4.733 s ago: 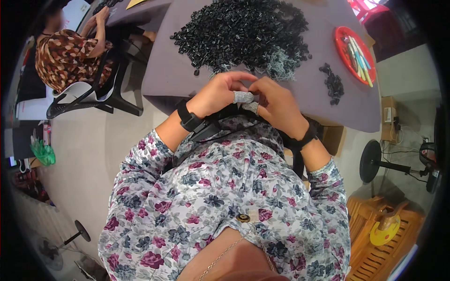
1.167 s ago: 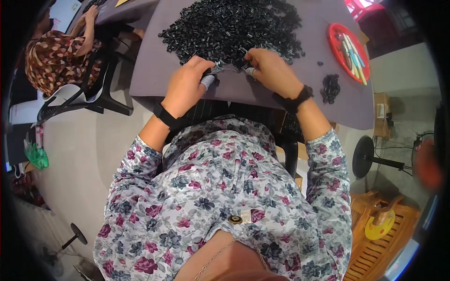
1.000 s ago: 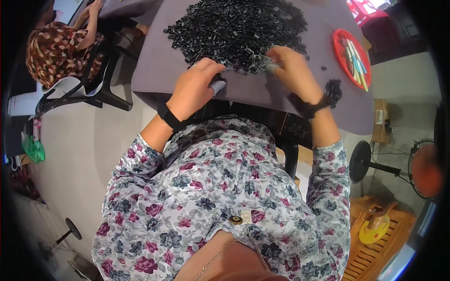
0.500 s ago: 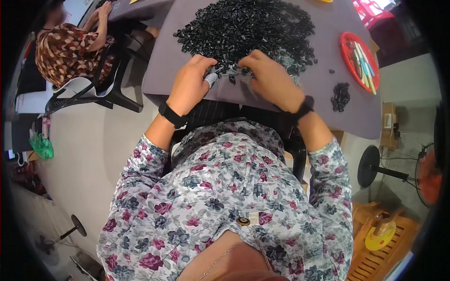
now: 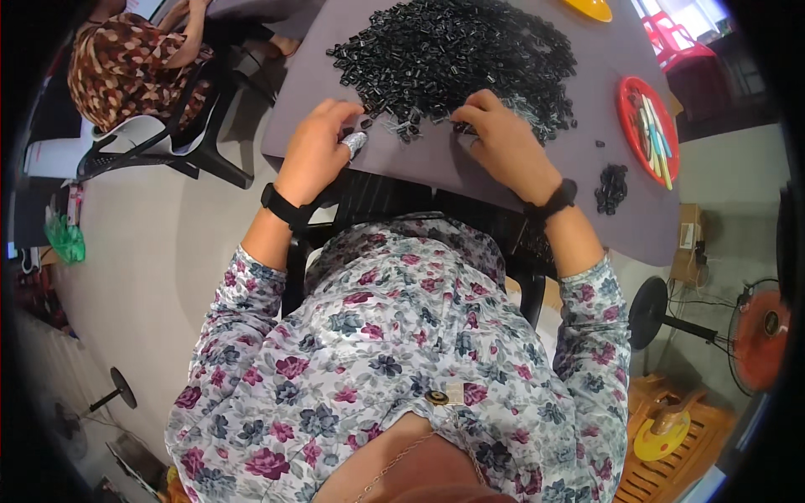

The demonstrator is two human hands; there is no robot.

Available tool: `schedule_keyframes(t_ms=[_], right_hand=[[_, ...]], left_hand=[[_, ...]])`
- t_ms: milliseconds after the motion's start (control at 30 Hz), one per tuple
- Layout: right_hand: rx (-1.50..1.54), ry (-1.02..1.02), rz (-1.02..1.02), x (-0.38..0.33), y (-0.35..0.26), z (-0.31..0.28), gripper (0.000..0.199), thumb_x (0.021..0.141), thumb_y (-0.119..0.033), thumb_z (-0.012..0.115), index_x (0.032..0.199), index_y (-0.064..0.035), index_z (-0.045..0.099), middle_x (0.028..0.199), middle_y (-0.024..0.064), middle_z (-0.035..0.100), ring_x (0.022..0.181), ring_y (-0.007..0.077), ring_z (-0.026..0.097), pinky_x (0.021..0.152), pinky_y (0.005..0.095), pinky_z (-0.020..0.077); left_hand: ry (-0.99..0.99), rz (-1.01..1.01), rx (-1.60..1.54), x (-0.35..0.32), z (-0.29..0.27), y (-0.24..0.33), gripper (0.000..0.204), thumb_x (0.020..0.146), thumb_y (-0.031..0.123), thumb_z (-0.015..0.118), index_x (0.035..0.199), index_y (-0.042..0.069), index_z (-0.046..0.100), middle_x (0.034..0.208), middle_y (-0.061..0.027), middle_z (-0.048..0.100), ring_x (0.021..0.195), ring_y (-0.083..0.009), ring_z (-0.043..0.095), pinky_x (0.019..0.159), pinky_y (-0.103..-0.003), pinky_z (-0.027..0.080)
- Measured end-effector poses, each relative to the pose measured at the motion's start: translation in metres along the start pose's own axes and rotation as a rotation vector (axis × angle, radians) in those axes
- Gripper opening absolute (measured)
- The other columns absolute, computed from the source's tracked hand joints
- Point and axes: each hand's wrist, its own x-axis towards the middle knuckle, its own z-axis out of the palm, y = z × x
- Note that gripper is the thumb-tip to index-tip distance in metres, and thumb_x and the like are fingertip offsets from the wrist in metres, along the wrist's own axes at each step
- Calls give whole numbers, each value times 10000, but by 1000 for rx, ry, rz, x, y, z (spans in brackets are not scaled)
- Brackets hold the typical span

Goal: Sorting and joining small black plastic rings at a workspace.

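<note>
Now we see both hands at the pile [image 5: 453,54] on the worktop [image 5: 470,168]. Our left hand [image 5: 317,144] rests loosely curled beside it. Our right hand [image 5: 501,142] pinches pieces at its edge.

A broad heap of small black parts [image 5: 457,54] lies spread on the grey bench [image 5: 503,163]. Its near edge thins into loose pieces, which both hands touch with their fingertips.
</note>
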Motion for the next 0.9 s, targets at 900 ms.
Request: schedule_keyframes(t_ms=[900], right_hand=[[-7,-99,-122,27,-23,27,303,816,-1,612,1109,-65,650,1058,120,610,925,372,662,784,458,558]], left_hand=[[-49,-27,-1,13,20,-4,285,801,-78,606,1068,4,663,924,-170,682,855,-331,676,755,-406,525]])
